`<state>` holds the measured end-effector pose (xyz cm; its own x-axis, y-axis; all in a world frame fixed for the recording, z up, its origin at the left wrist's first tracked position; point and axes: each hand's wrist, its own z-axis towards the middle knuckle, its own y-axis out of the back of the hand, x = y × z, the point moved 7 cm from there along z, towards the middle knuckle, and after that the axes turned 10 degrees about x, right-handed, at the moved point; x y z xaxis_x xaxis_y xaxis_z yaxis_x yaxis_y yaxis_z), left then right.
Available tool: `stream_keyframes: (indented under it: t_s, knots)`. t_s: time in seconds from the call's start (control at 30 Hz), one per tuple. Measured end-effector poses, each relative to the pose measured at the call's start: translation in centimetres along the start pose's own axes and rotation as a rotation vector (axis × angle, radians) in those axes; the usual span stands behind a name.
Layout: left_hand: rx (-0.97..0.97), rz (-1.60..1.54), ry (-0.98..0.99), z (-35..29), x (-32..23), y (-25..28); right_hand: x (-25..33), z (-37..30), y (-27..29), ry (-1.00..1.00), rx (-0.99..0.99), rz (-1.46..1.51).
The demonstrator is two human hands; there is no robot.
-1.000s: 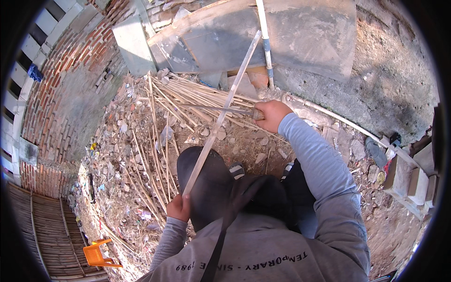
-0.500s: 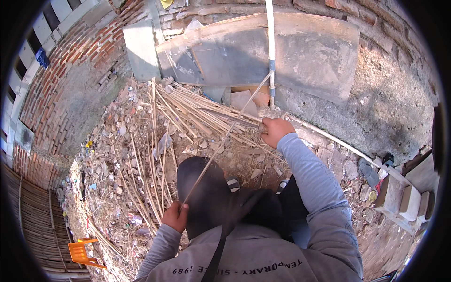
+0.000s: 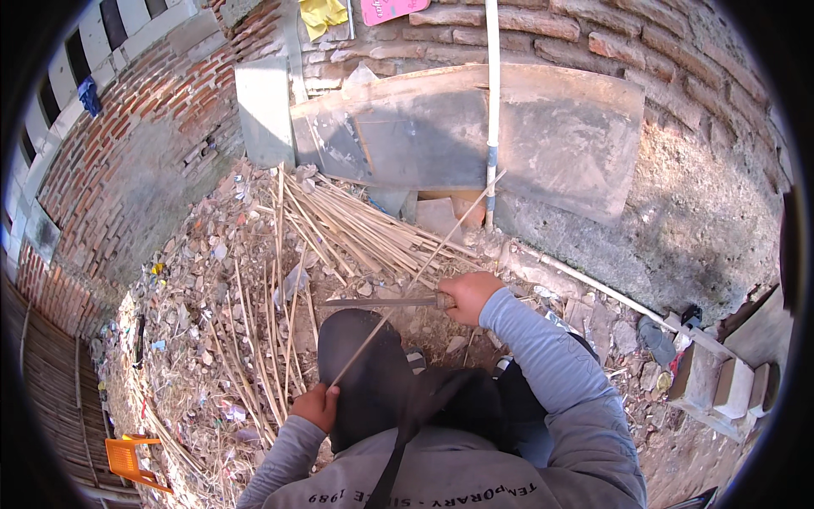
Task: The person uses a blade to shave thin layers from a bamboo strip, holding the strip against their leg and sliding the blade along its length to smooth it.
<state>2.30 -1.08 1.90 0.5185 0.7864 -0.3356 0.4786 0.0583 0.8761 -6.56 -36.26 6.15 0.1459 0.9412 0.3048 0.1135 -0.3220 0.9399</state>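
My left hand (image 3: 316, 407) is closed round the lower end of a long thin bamboo strip (image 3: 363, 348), beside my left knee. The strip slants up and away to the right, its far end near a white pipe. In my right hand (image 3: 472, 297) is the handle of a long-bladed knife (image 3: 365, 302). Its blade points left, lies nearly level and crosses the strip above my knee; whether they touch I cannot tell. Beyond the knife a bundle of pale bamboo strips (image 3: 348, 222) lies on the ground, and more loose strips (image 3: 270, 339) lie to the left.
A grey board (image 3: 568, 127) leans on the brick wall behind the white upright pipe (image 3: 493, 76). Rubble and litter (image 3: 195, 339) cover the ground. An orange plastic chair (image 3: 127, 461) stands at the lower left, concrete blocks (image 3: 702, 377) at the right.
My right hand has drawn the knife nearer and to the left, its blade now level over the strip. My left hand still grips the strip; the view has tilted up slightly.
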Motion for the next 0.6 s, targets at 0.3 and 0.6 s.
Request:
stream_keyframes:
  t_s: [0.3, 0.6]
  knots:
    - [-0.07, 0.034, 0.013, 0.2, -0.3, -0.5, -1.3, 0.2, -0.2, -0.029, -0.051, 0.115]
    - [-0.065, 0.048, 0.037, 0.0, -0.1, -0.4, 0.7, 1.1, -1.2, -0.014, 0.08, 0.063]
